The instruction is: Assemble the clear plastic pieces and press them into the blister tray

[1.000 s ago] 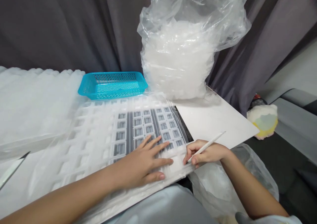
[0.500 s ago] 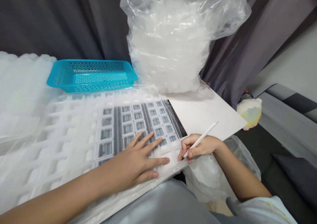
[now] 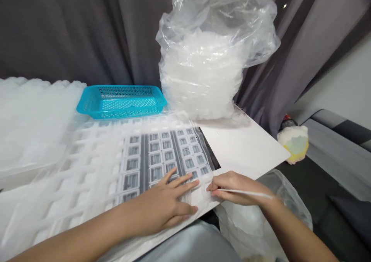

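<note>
A translucent plastic sheet with rows of square moulded pockets (image 3: 132, 164) covers the table in front of me. My left hand (image 3: 165, 204) lies on its near right part, fingers spread and palm down. Close to the sheet's near right corner, my right hand (image 3: 232, 186) pinches a thin white pen-like stick (image 3: 246, 193). This stick lies nearly level, its back end pointing right across my wrist. My fingers hide its tip, and I cannot tell whether it touches the sheet.
Behind the sheet stands a blue perforated basket (image 3: 121, 113). A large clear bag of white material (image 3: 203, 76) rests on the white board (image 3: 243, 142). Stacked white translucent pieces (image 3: 31, 123) are at the left. Another clear bag (image 3: 249, 227) hangs below the table edge.
The stick has swung from pointing up and right to nearly level, as my right hand turned over. My left hand stays flat on the sheet. The whole view has shifted slightly.
</note>
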The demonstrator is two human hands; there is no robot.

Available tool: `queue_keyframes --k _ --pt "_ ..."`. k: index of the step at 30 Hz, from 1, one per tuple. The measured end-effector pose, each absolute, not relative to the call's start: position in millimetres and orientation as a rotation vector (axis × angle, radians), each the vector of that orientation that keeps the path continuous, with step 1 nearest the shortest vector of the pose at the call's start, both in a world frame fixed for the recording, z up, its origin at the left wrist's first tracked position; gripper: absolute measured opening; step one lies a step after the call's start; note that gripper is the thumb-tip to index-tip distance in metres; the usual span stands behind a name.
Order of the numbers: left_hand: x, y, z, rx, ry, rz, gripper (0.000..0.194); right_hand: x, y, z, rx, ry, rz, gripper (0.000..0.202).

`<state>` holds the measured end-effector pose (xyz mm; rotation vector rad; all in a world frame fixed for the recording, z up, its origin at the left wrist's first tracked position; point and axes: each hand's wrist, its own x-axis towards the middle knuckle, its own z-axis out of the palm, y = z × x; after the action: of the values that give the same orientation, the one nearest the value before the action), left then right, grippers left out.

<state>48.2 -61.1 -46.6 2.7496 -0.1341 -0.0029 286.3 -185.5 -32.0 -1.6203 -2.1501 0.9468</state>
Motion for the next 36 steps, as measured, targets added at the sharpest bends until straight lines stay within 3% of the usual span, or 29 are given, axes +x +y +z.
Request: queue_keyframes --k 5,8,11,14,16,18,23,29,36 --pt "46 -61 -49 2.734 -0.143 0.051 0.026 310 -198 -51 -1.829 -1.772 0.241 0.023" --pt "46 -61 -49 2.758 -0.12 0.032 0.026 331 -193 -55 -2.015 -1.541 0.055 0.02" --pt "46 -60 -45 2.763 -0.106 -0.005 0.033 332 -183 -53 -2.006 -1.548 0.273 0.018" --pt "46 -58 -43 2.763 -0.09 -0.019 0.046 319 -171 -51 -1.709 -1.518 0.914 0.019" --pt "46 -58 -44 2.773 -0.08 0.024 0.045 311 -164 -52 -1.486 -1.488 1.343 0.024" --pt "46 -57 -46 2.782 -0.08 0.053 0.04 308 -158 -54 -1.388 -1.483 1.545 0.027" --pt "47 -58 -41 2.775 -0.091 0.006 0.035 313 -149 -60 -1.326 -1.485 1.606 0.029" --pt "43 -61 -41 2.762 -0.083 -0.038 0.033 310 -135 -61 -1.355 -1.391 1.411 0.03" --pt "37 -60 -39 2.699 -0.091 0.005 0.032 312 -113 -53 -1.374 -1.611 1.487 0.037"
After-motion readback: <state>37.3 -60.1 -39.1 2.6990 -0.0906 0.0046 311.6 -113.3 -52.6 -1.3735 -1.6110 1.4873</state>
